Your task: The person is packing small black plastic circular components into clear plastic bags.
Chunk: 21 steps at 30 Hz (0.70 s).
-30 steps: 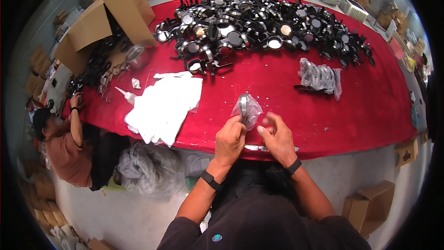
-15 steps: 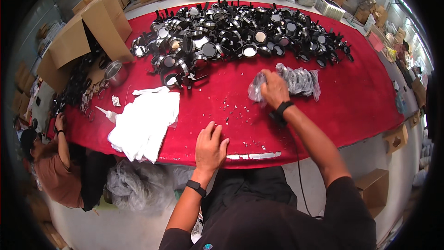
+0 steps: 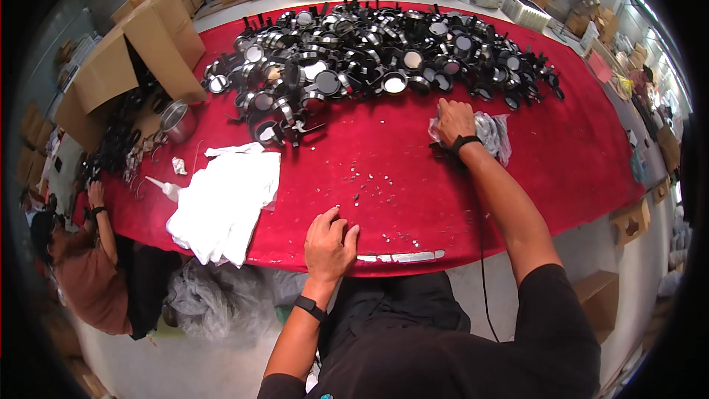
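My right hand (image 3: pixel 456 121) is closed over a plastic-wrapped piece on the red cloth, its fingers curled down. A little clear plastic shows at the hand's left side; the rest of that piece is hidden under the palm. Against the hand's right side lies a row of plastic-wrapped pieces (image 3: pixel 496 137), silvery grey, their kind unclear through the wrap. My left hand (image 3: pixel 330 245) rests palm down near the table's front edge, fingers spread, holding nothing. Small pale and dark bits (image 3: pixel 369 186) are scattered on the cloth ahead of it.
A big heap of round metal parts with black straps or handles (image 3: pixel 354 52) covers the far side. To the left are white cloth (image 3: pixel 225 199), a squeeze bottle (image 3: pixel 168 189), a metal cup (image 3: pixel 177 122) and an open carton (image 3: pixel 166 44). A co-worker (image 3: pixel 88 273) sits at far left.
My right hand has moved right with the wrapped piece, up against the wrapped row, and now covers part of it. My left hand stays near the front edge, almost unmoved.
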Tool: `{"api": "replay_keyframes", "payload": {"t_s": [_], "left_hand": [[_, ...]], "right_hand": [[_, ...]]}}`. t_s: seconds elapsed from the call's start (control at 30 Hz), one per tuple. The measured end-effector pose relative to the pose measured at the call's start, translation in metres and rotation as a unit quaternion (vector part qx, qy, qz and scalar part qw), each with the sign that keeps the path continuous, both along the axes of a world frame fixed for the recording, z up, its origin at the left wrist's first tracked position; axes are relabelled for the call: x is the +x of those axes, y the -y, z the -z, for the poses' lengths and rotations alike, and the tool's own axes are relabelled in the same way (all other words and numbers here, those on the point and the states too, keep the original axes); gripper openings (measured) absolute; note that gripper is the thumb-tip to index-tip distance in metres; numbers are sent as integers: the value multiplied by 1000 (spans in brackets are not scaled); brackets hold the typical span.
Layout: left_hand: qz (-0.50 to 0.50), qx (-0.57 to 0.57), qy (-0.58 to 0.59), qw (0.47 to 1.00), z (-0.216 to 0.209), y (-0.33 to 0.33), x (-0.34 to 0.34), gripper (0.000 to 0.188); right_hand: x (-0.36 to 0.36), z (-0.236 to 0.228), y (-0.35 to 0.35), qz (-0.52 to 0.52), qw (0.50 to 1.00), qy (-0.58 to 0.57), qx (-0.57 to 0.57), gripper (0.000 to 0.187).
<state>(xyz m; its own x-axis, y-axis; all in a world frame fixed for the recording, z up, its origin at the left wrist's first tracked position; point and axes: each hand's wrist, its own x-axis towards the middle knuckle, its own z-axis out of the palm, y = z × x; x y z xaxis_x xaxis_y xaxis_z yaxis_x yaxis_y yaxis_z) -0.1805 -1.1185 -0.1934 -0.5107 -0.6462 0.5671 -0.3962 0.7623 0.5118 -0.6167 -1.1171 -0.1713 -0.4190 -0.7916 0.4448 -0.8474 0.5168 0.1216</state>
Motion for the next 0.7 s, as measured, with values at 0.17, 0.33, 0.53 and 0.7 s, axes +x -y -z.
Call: {"api": "replay_keyframes", "payload": {"t_s": [0.17,0.33,0.53,0.7], "left_hand": [[11,6,-22,1000,2,1,-2,22],[5,4,-19,1000,-1,-1,-3,23],[1,3,-26,1000,2,1,1,21],[1,5,-30,1000,6,1,1,18]], "right_hand": [[12,-12,-4,73,994,29,76,53],[22,-32,6,14,1000,11,5,66],[133,-50,97,-316,940,130,-15,25],[234,-22,161,-356,915,182,-56,48]]}}
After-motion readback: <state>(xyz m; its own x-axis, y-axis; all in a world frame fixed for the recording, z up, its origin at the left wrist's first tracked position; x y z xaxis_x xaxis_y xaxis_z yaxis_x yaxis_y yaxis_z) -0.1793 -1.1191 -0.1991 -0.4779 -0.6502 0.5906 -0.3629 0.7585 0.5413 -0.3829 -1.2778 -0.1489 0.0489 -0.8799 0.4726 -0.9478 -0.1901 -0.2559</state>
